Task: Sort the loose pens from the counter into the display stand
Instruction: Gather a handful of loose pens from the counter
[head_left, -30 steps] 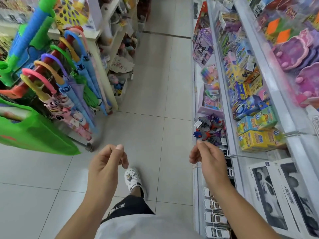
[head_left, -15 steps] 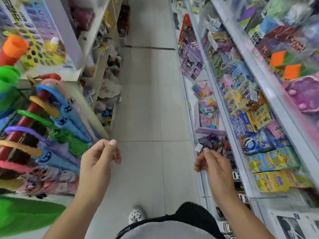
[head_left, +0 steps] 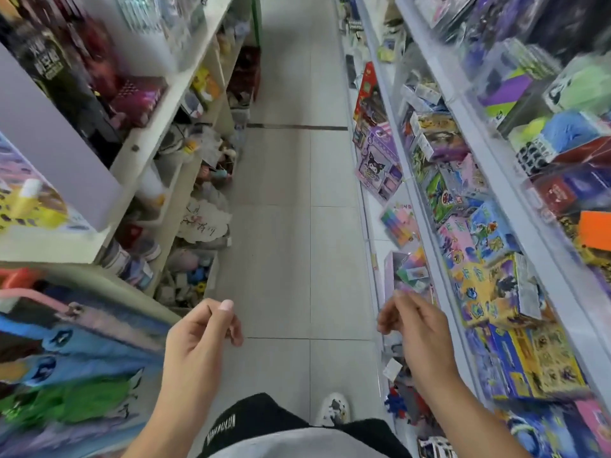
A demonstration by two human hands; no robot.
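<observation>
No loose pens, counter or display stand can be made out in this view; the nearest pen-like goods are one pack of coloured markers point(head_left: 398, 224) on the right-hand shelving, up and away from the right hand. Two hands are raised over the aisle, well apart from each other. The left hand point(head_left: 198, 335) has its fingers loosely curled with the thumb resting near the forefinger, and it holds nothing. The right hand point(head_left: 418, 332) is curled in the same loose way, also holding nothing. Between and beyond the hands runs the grey tiled floor point(head_left: 291, 226). Below them one white patterned shoe point(head_left: 333, 409) shows beside black shorts point(head_left: 261, 414). Left of the left hand lie blurred blue, green and pink umbrellas point(head_left: 72, 365). Right of the right hand, boxed toys point(head_left: 496, 292) crowd the shelves; one purple cartoon-character box point(head_left: 378, 163) stands farther up the aisle.
</observation>
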